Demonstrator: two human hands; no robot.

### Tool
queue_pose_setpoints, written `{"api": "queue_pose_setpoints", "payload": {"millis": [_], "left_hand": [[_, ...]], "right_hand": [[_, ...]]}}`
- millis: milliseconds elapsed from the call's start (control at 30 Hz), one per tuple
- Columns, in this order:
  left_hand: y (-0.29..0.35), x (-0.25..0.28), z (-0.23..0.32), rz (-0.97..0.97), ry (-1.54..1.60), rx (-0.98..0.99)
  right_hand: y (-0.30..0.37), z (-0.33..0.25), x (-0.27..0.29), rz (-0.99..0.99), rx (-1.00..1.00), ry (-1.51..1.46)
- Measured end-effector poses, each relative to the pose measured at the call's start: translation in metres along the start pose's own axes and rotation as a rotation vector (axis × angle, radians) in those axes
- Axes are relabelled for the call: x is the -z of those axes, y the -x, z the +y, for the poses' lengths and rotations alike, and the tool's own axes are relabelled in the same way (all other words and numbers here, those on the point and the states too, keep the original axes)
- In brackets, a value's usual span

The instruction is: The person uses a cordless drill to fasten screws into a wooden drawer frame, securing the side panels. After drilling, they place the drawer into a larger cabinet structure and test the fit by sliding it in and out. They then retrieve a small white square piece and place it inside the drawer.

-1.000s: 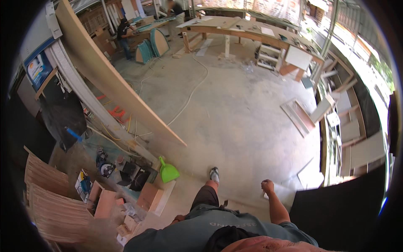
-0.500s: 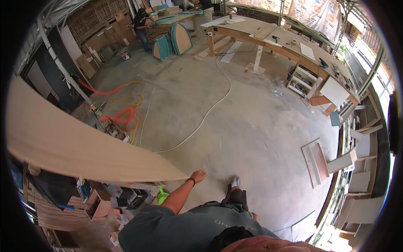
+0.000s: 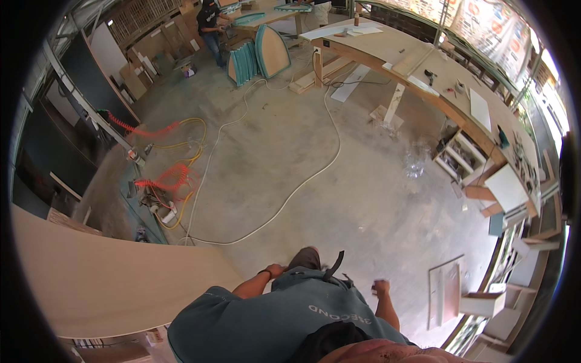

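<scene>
My left hand (image 3: 275, 270) hangs low in front of my body, a dark band on its wrist. It is close to my raised knee, and its fingers are too small and blurred to read. To its left lies the large pale wooden panel (image 3: 127, 272), with a gap between panel and hand. My right hand (image 3: 380, 288) is held out at my right side above the concrete floor (image 3: 387, 224). Its fingers are curled closed, and whatever may be inside them is hidden.
A pale cable (image 3: 284, 209) winds across the floor. Orange coiled hoses (image 3: 166, 178) lie at the left. A long workbench (image 3: 417, 66) with tools runs along the right. Teal-edged arched panels (image 3: 272, 51) stand near a co-worker (image 3: 212, 30) at the back. A framed board (image 3: 446, 293) lies at right.
My view has turned, and the wooden panel now appears lower at the left. My left hand has come back toward my body. My right hand has come into view.
</scene>
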State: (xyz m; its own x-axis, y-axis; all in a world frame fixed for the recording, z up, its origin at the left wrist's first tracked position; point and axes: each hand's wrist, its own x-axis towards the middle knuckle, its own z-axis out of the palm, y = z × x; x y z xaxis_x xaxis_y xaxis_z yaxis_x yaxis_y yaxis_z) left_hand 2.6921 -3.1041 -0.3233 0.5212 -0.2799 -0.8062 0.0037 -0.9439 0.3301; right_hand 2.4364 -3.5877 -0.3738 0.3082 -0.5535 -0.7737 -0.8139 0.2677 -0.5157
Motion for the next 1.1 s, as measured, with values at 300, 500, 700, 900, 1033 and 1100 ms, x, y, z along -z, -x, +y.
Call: {"api": "queue_pose_setpoints", "payload": {"millis": [300,500,700,900,1033,1100], "left_hand": [[-0.168,0.104,0.093,-0.145,0.195,0.197],[-0.37,0.298,0.23,-0.008,0.102,-0.134],[-0.489,0.571,0.388,0.51,0.596,-0.153],[-0.566,0.711,0.483,0.674,0.687,-0.176],[-0.619,0.672,0.424,0.368,0.366,0.219],[-0.619,0.64,0.436,0.377,-0.07,0.017]], "right_hand": [[-0.175,-0.416,-0.017,0.021,0.373,0.008],[-0.288,-0.483,-0.073,-0.099,0.319,0.571],[-0.337,-0.671,-0.099,-0.02,0.295,0.272],[-0.483,-0.879,-0.119,-0.123,0.357,0.395],[-0.598,-1.055,-0.152,-0.249,0.455,0.396],[-0.622,-1.157,-0.161,-0.327,0.451,0.282]]}}
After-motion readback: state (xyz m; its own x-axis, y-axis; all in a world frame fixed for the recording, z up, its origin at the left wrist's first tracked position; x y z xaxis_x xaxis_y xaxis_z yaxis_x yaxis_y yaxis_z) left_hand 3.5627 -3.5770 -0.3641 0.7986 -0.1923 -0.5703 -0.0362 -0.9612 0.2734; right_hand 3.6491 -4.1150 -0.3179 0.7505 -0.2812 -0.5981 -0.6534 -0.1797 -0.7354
